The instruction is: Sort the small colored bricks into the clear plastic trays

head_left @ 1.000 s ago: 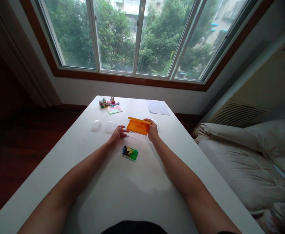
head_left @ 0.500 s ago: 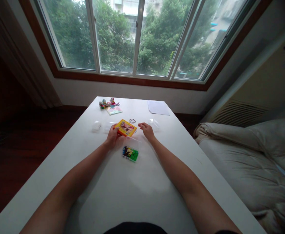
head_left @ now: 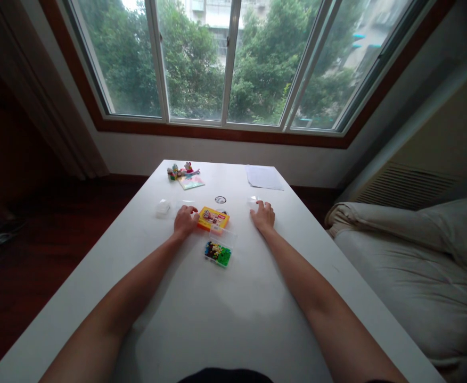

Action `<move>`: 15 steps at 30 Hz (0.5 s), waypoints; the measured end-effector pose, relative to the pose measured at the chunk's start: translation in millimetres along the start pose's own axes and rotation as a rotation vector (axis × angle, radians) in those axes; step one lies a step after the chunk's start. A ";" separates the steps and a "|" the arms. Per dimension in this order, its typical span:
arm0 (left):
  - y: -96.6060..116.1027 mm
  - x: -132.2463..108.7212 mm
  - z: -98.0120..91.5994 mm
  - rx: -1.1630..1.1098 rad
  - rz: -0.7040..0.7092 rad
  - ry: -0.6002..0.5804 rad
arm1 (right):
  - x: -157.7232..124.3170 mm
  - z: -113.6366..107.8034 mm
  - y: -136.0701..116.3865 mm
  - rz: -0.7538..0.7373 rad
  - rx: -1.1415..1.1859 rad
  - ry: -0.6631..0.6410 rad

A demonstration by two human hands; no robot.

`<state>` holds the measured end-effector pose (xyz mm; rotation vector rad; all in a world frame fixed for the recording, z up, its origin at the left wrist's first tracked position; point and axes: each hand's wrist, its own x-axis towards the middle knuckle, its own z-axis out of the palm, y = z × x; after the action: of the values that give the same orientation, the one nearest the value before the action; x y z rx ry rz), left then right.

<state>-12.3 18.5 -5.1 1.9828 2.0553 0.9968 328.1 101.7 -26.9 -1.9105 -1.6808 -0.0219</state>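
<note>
A yellow box (head_left: 213,218) with a printed picture on its face lies on the white table (head_left: 233,319). My left hand (head_left: 185,221) rests at its left side, fingers loosely bent and no longer around it. Just in front of the box stands a clear plastic case (head_left: 218,254) with its lid raised, full of small green, yellow, black and blue pieces. Farther right, my right hand (head_left: 264,216) is spread palm down over the table. Its fingertips are at a piece of clear plastic (head_left: 252,200), partly hidden by the hand; whether they touch it is unclear.
Small colourful figures (head_left: 179,171) and a pastel card (head_left: 191,182) sit at the far left of the table, white paper sheets (head_left: 264,177) at the far right. Clear plastic (head_left: 163,207) lies left of my left hand. A covered couch (head_left: 401,266) stands to the right.
The yellow box has come down onto the table and my left hand has let go of it. My right hand has moved right, over the clear plastic. The view has shifted slightly.
</note>
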 end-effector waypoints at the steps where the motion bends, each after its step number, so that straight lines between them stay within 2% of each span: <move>1: -0.9 2.9 -2.5 0.022 0.016 0.042 | 2.0 -1.4 1.5 0.009 0.011 0.001; 4: -6.7 16.5 -10.7 0.116 0.020 0.125 | 4.4 -7.3 0.4 -0.016 0.084 0.005; 6: -13.8 28.1 -14.7 0.180 0.030 0.098 | -0.4 -11.8 -7.6 -0.078 0.159 0.004; 9: -27.6 45.6 -18.0 0.260 0.054 -0.008 | -18.2 -18.7 -30.3 -0.228 0.287 -0.032; 11: -36.0 54.9 -20.0 0.299 0.028 -0.167 | -33.7 -23.0 -48.7 -0.354 0.360 -0.090; 13: -41.6 61.5 -22.9 0.357 0.071 -0.285 | -48.1 -27.0 -65.7 -0.442 0.378 -0.102; 15: -43.7 65.8 -26.8 0.429 0.102 -0.330 | -58.9 -30.2 -78.8 -0.478 0.358 -0.092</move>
<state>-72.1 72.7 16.0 2.2765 2.1198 0.2159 255.2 37.9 8.0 -1.2404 -2.0113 0.1708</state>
